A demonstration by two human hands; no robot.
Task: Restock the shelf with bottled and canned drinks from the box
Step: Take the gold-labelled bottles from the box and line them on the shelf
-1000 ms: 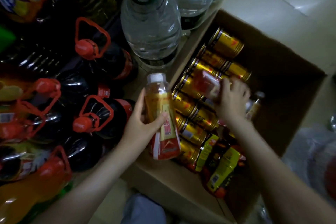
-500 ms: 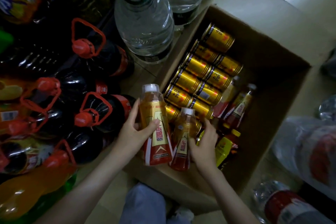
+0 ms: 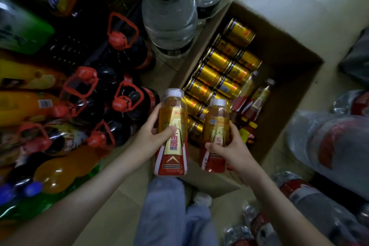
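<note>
Two small clear bottles of amber drink, each with a white cap and a gold-and-red label, are held upright side by side above the near corner of the open cardboard box [image 3: 289, 78]. The left hand [image 3: 148, 138] grips the left bottle [image 3: 173, 146] at mid-body, thumb across the front of the label and fingers curled behind. That label carries large red Chinese characters, the upper one partly under the thumb, the lower reading 鹏, with smaller 特饮 beneath and a chevron mark on the red base. The right hand [image 3: 227, 151] grips the right bottle [image 3: 214, 126] lower down, fingers wrapped round it; its label shows the same design, and the print is too blurred to read in full. Inside the box, gold cans [image 3: 217, 74] lie on their sides in two rows along the left wall, their print unreadable, and further bottles of the same drink [image 3: 257, 98] lie beside them. Just left of the box stand large clear water bottles [image 3: 169, 16], one with a green-and-white cap. Further left are dark cola bottles with red carry handles [image 3: 123, 46] and orange soda bottles [image 3: 65, 168]. Shrink-wrapped packs [image 3: 329, 146] lie to the right of the box.
</note>
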